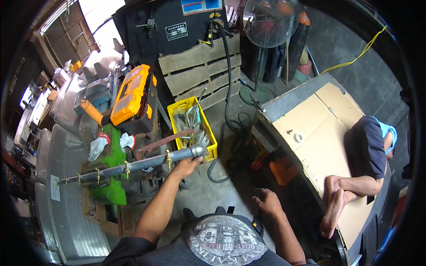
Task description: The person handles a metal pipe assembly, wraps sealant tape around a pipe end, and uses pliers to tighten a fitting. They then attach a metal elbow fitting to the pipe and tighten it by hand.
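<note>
Head view: a metal pipe gripped in the left hand

The left hand was closed around the grey pipe near its rounded end, which pointed right, over the yellow crate. The pipe's long axis ran leftward, dipping slightly toward the wearer, across the green metal piece. Brass-coloured valves lined it. The right hand hung loosely open.

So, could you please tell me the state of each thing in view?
Metal pipe: held by the left hand near its rounded end
Right hand: nothing seen in it, fingers loosely curled
Yellow crate: open-topped, loaded
Toolbox: can't tell whether fully shut
Fan: upright, spinning unclear
Wooden pallet: propped upright
Cardboard: spread flat
White ring: lying on cardboard
Gloves: lying limp
</note>
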Demonstrator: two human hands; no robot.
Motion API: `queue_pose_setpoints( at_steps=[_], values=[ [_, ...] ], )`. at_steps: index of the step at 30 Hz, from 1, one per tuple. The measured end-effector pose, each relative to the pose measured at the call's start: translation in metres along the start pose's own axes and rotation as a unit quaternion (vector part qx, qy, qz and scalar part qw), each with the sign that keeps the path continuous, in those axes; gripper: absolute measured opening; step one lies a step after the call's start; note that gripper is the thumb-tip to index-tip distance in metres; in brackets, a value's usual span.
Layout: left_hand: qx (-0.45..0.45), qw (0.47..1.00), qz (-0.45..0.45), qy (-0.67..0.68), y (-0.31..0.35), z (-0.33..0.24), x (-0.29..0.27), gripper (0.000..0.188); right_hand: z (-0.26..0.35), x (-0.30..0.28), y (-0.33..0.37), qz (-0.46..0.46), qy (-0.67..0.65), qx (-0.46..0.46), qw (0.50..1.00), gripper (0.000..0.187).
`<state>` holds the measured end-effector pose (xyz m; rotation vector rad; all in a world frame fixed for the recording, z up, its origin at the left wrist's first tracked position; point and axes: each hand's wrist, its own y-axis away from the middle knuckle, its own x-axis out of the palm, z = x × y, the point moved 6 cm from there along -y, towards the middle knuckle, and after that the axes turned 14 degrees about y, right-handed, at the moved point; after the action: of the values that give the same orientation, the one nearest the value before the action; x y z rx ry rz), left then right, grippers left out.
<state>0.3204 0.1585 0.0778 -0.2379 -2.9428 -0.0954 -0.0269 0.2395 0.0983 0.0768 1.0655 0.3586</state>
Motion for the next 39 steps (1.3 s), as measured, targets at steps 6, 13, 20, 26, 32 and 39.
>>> queue_pose_setpoints(
  at_steps=[6,13,20,26,32,39],
  values=[
    [0.07,0.993,-0.093,0.018,0.002,0.009,-0.004,0.028,-0.017,0.021,0.006,0.036,0.0,0.008,0.999,0.045],
    [0.179,0.967,-0.179,-0.019,0.003,-0.001,0.005,0.031,-0.034,0.04,0.014,0.049,-0.007,0.017,0.999,0.045],
    [0.178,0.963,-0.199,0.021,0.003,-0.002,0.012,0.029,-0.037,0.038,0.017,0.05,-0.015,0.029,0.998,0.047],
    [0.124,0.978,-0.167,0.021,0.004,-0.005,0.014,0.029,-0.049,0.049,0.016,0.052,-0.023,0.045,0.997,0.048],
    [0.105,0.972,-0.202,-0.053,0.003,-0.004,0.008,0.029,-0.041,0.054,0.007,0.072,-0.02,0.03,0.997,0.05],
    [0.02,0.991,-0.132,-0.021,-0.003,0.006,0.006,0.025,-0.036,0.053,0.003,0.077,-0.001,0.016,0.997,0.049]
  ],
)
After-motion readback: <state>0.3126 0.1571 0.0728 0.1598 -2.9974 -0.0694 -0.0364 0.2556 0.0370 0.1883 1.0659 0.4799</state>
